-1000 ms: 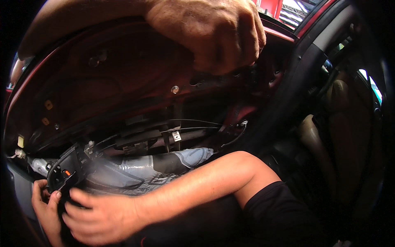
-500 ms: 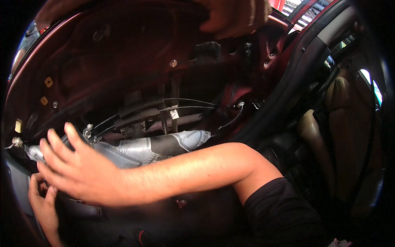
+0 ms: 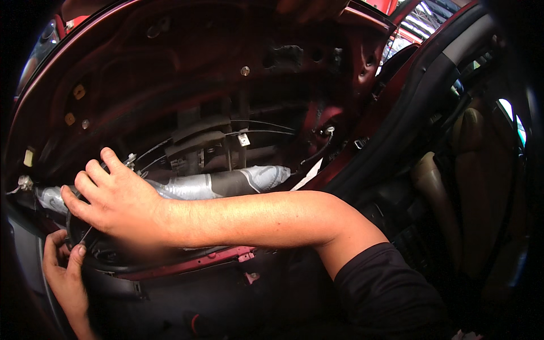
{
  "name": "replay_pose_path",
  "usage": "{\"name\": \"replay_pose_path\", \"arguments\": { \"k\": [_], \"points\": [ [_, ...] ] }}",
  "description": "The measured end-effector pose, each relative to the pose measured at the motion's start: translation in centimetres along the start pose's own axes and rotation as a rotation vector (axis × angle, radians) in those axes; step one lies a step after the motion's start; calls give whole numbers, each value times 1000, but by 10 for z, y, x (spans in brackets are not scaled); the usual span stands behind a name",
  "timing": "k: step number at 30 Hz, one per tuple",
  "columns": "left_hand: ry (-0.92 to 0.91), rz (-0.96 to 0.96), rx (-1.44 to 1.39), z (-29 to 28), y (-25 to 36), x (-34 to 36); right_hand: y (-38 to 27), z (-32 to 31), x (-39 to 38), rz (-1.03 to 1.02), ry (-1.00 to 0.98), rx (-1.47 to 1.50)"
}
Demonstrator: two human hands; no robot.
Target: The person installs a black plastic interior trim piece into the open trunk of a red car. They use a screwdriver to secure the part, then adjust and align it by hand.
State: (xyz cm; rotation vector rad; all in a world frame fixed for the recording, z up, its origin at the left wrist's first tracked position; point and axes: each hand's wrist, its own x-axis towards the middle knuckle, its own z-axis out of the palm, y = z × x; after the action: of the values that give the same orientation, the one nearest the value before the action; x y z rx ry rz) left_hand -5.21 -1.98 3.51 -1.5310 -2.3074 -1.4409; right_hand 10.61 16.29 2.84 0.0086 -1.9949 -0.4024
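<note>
My right forearm reaches across from the lower right, and my right hand [image 3: 116, 195] is over the left end of the bared car door's inside. Its fingers are bent and closed down over something hidden beneath the palm. Below it, my left hand [image 3: 66, 263] pinches a black curved strip [image 3: 72, 222] between thumb and fingers. This strip runs up behind my right hand. Just above my right wrist lies a long roll wrapped in silvery plastic [image 3: 190, 187], with a dark band around it.
The dark red door panel [image 3: 192, 68] holds thin cables [image 3: 263, 130], a metal bracket [image 3: 243, 139] and small clips. A red sill edge [image 3: 195, 262] runs below my forearm. Right are a black door-frame seal [image 3: 391, 130] and a tan seat [image 3: 433, 181]. Another blurred hand [image 3: 311, 8] is at the top.
My right hand's spread fingers have bent and closed, and its forearm has risen a little. The red sill edge now shows beneath it. The hand at the top has drawn mostly out of view.
</note>
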Motion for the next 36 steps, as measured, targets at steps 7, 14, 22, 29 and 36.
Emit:
{"name": "replay_pose_path", "arguments": {
  "k": [7, 14, 22, 29, 36],
  "points": [
    [-40, -55, 60, -14, -21, 52, 12, 17, 23, 95, -72, -74],
    [-12, -32, 37, -10, -16, 50, 5, 19, 29, 138, -205, -72],
    [-210, -121, 18, -27, -25, 49, -18, 18, 25, 99, -14, -14],
    [-75, -75, 75, -34, 7, 14, -180, 4, 19, -148, 65, 433],
    [-137, -22, 51, -38, 9, -22, -252, -85, -32, -383, 205, 942]
  ]
}}
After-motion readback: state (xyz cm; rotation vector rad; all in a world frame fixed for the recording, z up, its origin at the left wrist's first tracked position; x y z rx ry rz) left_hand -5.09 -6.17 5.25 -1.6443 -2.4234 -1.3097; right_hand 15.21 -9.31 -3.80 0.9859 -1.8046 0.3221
